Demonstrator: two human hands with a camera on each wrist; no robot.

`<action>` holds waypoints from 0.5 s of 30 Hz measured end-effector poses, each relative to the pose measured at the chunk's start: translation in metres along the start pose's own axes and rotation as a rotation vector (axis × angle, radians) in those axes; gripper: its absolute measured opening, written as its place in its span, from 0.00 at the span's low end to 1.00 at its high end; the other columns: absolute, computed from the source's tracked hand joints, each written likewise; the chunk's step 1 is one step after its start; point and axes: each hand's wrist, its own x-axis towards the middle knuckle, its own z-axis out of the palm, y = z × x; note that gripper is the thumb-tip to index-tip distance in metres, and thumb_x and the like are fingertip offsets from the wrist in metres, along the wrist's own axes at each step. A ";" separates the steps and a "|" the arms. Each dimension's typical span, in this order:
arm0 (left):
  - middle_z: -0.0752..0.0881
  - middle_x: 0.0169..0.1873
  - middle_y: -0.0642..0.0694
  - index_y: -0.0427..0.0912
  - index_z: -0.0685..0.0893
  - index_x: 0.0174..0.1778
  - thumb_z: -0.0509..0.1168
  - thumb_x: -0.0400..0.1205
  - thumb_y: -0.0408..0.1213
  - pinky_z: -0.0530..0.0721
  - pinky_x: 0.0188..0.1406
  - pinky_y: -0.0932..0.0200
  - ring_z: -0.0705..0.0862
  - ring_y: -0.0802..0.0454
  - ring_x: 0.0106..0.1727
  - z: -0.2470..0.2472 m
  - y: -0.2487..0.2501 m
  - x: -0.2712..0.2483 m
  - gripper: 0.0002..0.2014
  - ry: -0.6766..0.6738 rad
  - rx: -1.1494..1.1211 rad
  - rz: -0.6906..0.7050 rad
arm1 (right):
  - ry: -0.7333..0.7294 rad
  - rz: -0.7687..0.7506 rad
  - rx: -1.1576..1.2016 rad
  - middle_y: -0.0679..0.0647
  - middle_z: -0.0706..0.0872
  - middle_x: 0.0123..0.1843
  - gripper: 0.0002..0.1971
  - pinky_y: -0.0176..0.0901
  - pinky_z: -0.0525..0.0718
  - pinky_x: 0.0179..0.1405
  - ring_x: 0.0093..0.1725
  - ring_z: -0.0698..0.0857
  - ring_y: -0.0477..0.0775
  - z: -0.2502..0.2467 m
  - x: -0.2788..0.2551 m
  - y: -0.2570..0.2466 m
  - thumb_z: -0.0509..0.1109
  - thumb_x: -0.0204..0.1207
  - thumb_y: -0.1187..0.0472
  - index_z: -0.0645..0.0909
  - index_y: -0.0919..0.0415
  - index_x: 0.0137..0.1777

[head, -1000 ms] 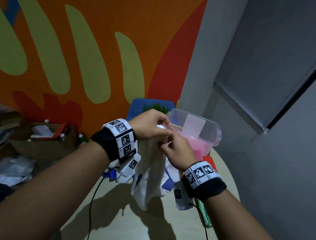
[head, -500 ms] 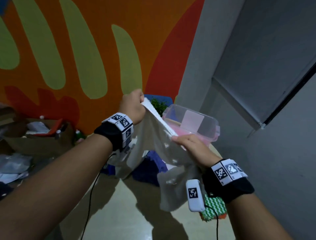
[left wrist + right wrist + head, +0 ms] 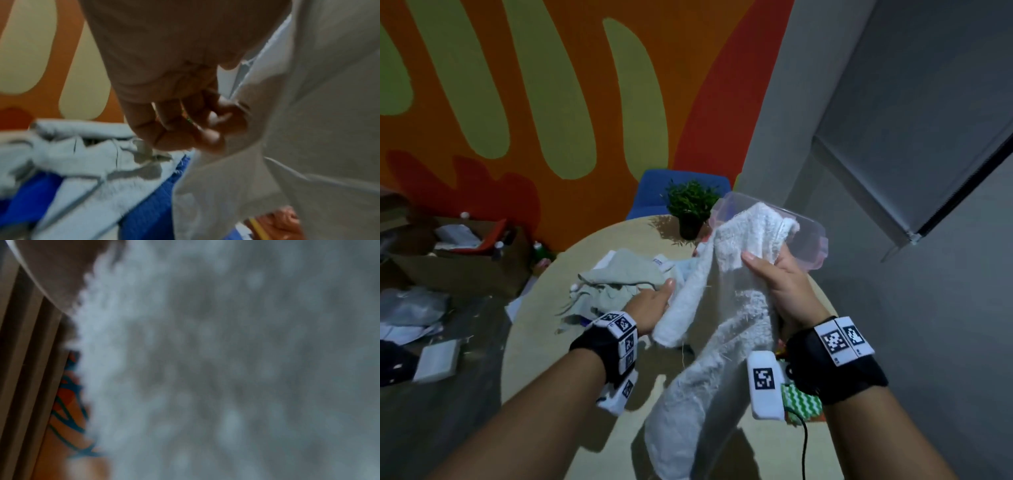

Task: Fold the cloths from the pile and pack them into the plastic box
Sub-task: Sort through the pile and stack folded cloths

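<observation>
A white textured cloth (image 3: 726, 301) hangs in the air over the round table (image 3: 541, 335). My right hand (image 3: 774, 277) grips its upper part, thumb on the front and fingers behind. My left hand (image 3: 654, 301) holds a rolled fold at its left side; in the left wrist view its fingers (image 3: 205, 129) curl against the cloth (image 3: 318, 121). The clear plastic box (image 3: 811, 246) stands just behind the cloth, partly hidden. The pile, topped by a grey-green cloth (image 3: 619, 274), lies left of my left hand. Blurred white cloth (image 3: 226, 353) fills the right wrist view.
A small potted plant (image 3: 691, 209) stands at the table's far edge beside the box, with a blue chair (image 3: 654, 188) behind it. A green-and-white zigzag cloth (image 3: 801, 401) lies under my right wrist. A blue cloth (image 3: 148, 211) lies under the pile. Cardboard boxes (image 3: 465, 260) clutter the floor at left.
My left hand dropped from a raised corner to the cloth's lower left fold. My right hand came nearer, still holding the cloth. The view tilted down, showing the pile and plant.
</observation>
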 end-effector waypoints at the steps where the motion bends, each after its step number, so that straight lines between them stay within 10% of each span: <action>1: 0.88 0.36 0.41 0.43 0.88 0.45 0.34 0.78 0.75 0.83 0.49 0.54 0.88 0.42 0.41 0.006 0.000 -0.003 0.46 -0.075 -0.116 -0.067 | 0.005 0.003 0.006 0.60 0.88 0.63 0.21 0.58 0.87 0.60 0.58 0.89 0.60 0.002 0.002 0.000 0.69 0.76 0.66 0.76 0.53 0.68; 5: 0.92 0.54 0.42 0.50 0.89 0.61 0.36 0.77 0.78 0.84 0.62 0.46 0.90 0.43 0.56 0.035 0.008 -0.006 0.46 -0.354 -0.720 -0.144 | 0.040 0.005 -0.002 0.55 0.88 0.59 0.21 0.42 0.88 0.47 0.53 0.90 0.52 0.010 0.008 -0.003 0.63 0.80 0.75 0.74 0.52 0.67; 8: 0.90 0.57 0.39 0.43 0.86 0.62 0.52 0.91 0.51 0.78 0.68 0.40 0.85 0.39 0.62 0.041 0.031 -0.006 0.21 -0.291 -1.025 -0.042 | 0.077 0.002 0.026 0.55 0.89 0.57 0.23 0.44 0.89 0.48 0.52 0.90 0.53 0.012 0.010 -0.005 0.63 0.78 0.77 0.73 0.55 0.69; 11: 0.90 0.51 0.38 0.39 0.82 0.58 0.58 0.89 0.31 0.88 0.46 0.48 0.86 0.41 0.52 0.032 0.053 -0.003 0.08 -0.115 -1.020 0.040 | 0.109 -0.014 0.104 0.58 0.89 0.55 0.30 0.50 0.89 0.47 0.50 0.90 0.57 0.004 0.010 -0.011 0.66 0.71 0.76 0.70 0.59 0.74; 15: 0.87 0.47 0.35 0.43 0.83 0.61 0.66 0.85 0.47 0.78 0.33 0.55 0.82 0.43 0.40 0.037 0.059 0.004 0.14 -0.177 -0.769 -0.042 | 0.123 -0.032 0.141 0.59 0.84 0.69 0.44 0.66 0.84 0.61 0.64 0.84 0.69 0.005 0.013 -0.018 0.73 0.51 0.66 0.72 0.55 0.75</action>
